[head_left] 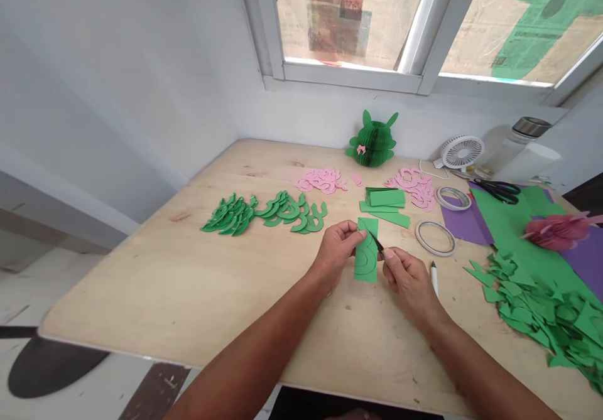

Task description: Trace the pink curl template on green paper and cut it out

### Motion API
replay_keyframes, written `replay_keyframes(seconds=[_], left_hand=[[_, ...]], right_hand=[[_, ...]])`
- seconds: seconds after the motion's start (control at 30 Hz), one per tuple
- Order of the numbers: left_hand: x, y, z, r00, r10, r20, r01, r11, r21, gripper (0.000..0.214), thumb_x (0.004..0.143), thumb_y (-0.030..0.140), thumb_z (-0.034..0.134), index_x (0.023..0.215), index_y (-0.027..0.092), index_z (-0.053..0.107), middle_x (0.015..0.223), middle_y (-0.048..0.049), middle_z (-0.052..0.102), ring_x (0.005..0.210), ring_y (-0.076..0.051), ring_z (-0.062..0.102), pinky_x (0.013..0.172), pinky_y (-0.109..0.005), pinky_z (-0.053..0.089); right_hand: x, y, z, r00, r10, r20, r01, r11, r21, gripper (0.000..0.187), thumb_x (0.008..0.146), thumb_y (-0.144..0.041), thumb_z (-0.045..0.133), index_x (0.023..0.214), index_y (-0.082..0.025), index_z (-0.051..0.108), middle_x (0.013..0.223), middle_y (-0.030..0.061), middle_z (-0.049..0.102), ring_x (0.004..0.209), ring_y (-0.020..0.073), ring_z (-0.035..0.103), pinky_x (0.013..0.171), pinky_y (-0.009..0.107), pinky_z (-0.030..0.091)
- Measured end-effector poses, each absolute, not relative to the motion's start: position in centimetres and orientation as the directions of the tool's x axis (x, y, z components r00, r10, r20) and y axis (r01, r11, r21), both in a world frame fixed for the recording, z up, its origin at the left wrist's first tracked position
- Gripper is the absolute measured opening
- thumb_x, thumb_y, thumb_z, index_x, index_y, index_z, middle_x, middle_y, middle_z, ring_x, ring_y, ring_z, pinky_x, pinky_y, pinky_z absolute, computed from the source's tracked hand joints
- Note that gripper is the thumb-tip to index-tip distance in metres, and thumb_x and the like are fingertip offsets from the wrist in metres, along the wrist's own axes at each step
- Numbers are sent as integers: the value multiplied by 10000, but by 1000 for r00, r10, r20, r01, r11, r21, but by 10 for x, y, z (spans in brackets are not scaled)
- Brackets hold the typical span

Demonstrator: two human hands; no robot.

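My left hand [338, 247] pinches a green paper strip [366, 266] by its upper left edge. A curved outline is drawn on the strip, which is held above the table. In my right hand [406, 275] is a small pair of scissors [375, 239], its dark blades at the upper right part of the strip. The handles are mostly hidden by my fingers. Behind the strip lies a stack of green paper strips [386, 200]. To the left are overlapping green curved cutouts [289, 210] and another pile of green cutouts [230, 213].
Pink cutouts [321, 180] lie further back, near a green paper figure [374, 144]. On the right are tape rolls [436, 239], a white pen [434, 279], black-handled scissors [499, 189], green scraps [541, 310] and a pink paper piece [558, 230]. A small fan [462, 151] and bottle [513, 144] stand behind.
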State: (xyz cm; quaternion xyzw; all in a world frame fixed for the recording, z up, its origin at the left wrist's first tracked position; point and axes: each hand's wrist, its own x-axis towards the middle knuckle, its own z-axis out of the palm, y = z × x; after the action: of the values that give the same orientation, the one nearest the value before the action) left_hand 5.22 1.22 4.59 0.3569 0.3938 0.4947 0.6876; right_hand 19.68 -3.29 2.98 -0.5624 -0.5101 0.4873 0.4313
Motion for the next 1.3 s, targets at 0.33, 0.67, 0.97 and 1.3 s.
replay_keyframes(seconds=[0.33, 0.67, 0.97, 1.3], left_hand=[[52, 11, 48, 211, 960, -185, -421, 260, 869, 267, 602, 333, 721, 615, 172, 509, 579, 16, 582, 509, -106, 536, 532, -232, 464], [51, 10, 46, 229, 957, -180, -400, 261, 878, 248, 628, 302, 710, 606, 166, 504, 586, 20, 577, 520, -93, 524, 548, -215, 442], [51, 11, 46, 244, 951, -190, -386, 275, 880, 239, 629, 305, 704, 623, 168, 508, 605, 10, 589, 548, -111, 546, 596, -247, 474], [51, 11, 44, 242, 951, -193, -406, 281, 870, 249, 623, 317, 714, 633, 168, 514, 618, 13, 592, 558, -110, 559, 615, -252, 482]], right_hand=[[196, -33, 29, 14, 994, -110, 167, -110, -980, 419, 833, -560, 486, 814, -164, 620, 523, -62, 321, 460, 93, 255, 433, 235, 178], [198, -33, 29, 0, 994, -114, 164, -112, -980, 413, 843, -547, 485, 834, -155, 614, 523, -60, 325, 466, 92, 258, 441, 240, 172], [198, -33, 30, 3, 995, -104, 182, -103, -978, 410, 850, -542, 477, 847, -154, 610, 536, -57, 325, 475, 95, 264, 441, 241, 185], [197, -34, 30, 7, 995, -101, 189, -100, -977, 418, 853, -530, 475, 843, -135, 610, 537, -63, 285, 475, 84, 232, 434, 231, 176]])
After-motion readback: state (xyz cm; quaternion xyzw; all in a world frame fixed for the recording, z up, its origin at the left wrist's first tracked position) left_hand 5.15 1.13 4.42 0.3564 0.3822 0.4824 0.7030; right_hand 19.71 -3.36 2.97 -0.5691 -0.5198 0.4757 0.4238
